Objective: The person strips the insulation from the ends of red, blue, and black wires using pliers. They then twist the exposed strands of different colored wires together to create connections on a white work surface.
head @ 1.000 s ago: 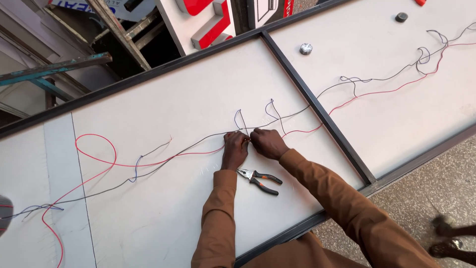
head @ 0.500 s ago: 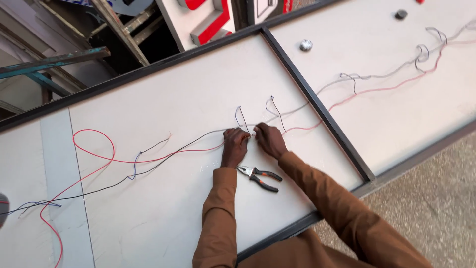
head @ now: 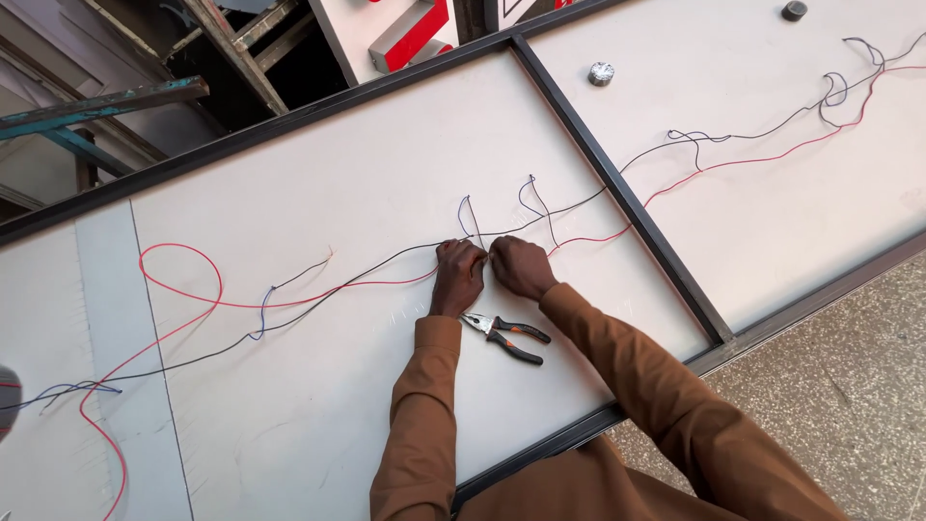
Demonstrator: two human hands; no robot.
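Pinching the same spot on the wires with both hands, knuckles up, fingertips meeting over the white panel (head: 318, 193). Left hand (head: 458, 275) curling closed around the black wire (head: 386, 262) and red wire (head: 289, 307) where the two are running together; right hand (head: 521, 267) clenching on that same junction from the other side, thumbs nearly touching. Hiding the exact grip beneath the fingers, so which strand is sitting in which hand cannot be told.

Rising just beyond the fingertips, a thin looped wire stub (head: 469, 217), and a second loop (head: 533, 198) standing a little further out past the right hand. Trailing away from the left hand, the red wire curling into a wide loop and dropping toward the near edge of the panel, the black wire lying alongside it. Running off past the right hand, both wires crossing over the dark metal bar (head: 617, 193) dividing the panel, then wandering on across the far section.

Lying just beside the left wrist, between the two brown sleeves, a pair of pliers (head: 506, 337) with black and orange handles, untouched, jaws pointing toward the left hand. Resting well beyond the right hand on the far section, a small silvery round piece (head: 601, 73) and a dark round piece (head: 794, 11). Showing past the panel's far edge, a red and white sign letter (head: 405, 34).
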